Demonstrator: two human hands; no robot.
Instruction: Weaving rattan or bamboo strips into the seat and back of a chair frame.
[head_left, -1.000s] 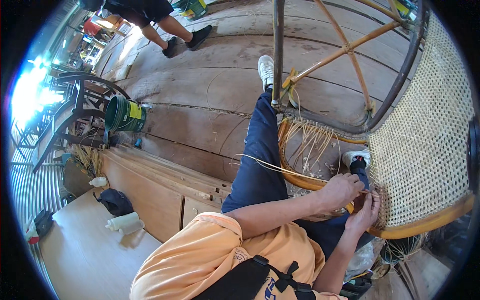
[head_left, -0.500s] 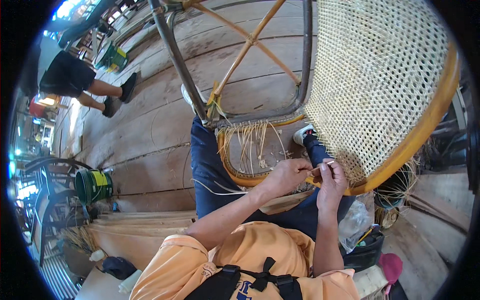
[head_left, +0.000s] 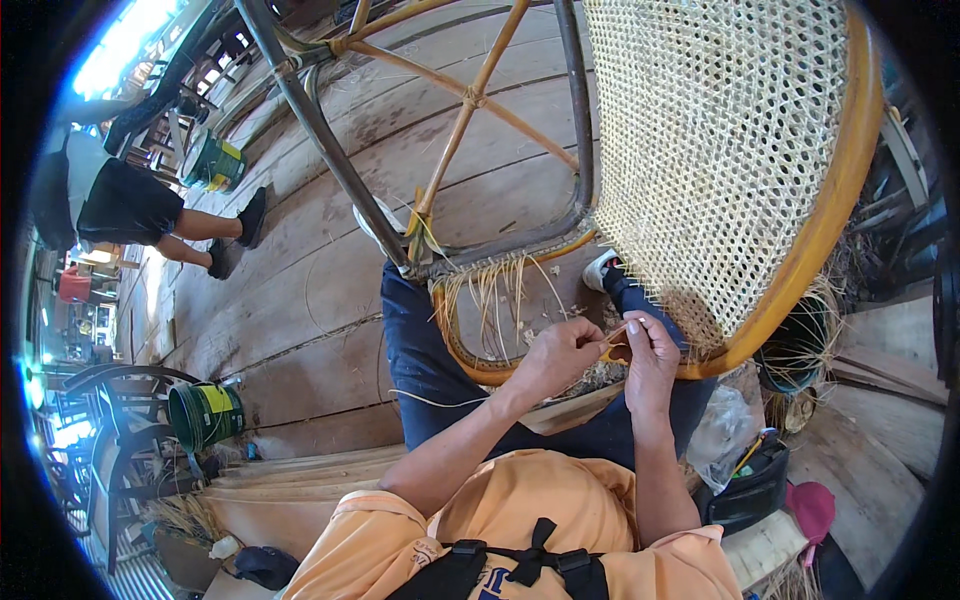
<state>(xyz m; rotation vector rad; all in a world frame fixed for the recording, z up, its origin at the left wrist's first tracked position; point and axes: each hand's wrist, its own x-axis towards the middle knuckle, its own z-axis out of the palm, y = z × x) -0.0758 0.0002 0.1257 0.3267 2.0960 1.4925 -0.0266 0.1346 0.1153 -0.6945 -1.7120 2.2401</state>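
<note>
My left hand [head_left: 560,360] and my right hand [head_left: 652,362] are close together above my lap, each with thumb and fingers pinched. Between them runs a thin, pale cane strand [head_left: 616,333], gripped by both. A white strand end [head_left: 440,399] curves out on the far side of my left forearm; whether it is the same piece I cannot tell. Just beyond the hands stands a rattan chair with an open-weave cane panel [head_left: 715,150], edged by a bent yellow-brown rim [head_left: 815,235]. Loose strand ends [head_left: 490,285] dangle from the chair's lower crossbar.
Dark poles [head_left: 325,135] and crossed rattan braces [head_left: 473,96] rise ahead. At right are a plastic bag [head_left: 722,435], a black container [head_left: 750,490] and a pink object [head_left: 811,508]. Green buckets [head_left: 205,415] stand left, where another person [head_left: 135,205] is on the plank floor.
The view has shifted, so the chair appears slightly further left and the bucket further right. Both hands keep their pinch on the strand and have moved only slightly.
</note>
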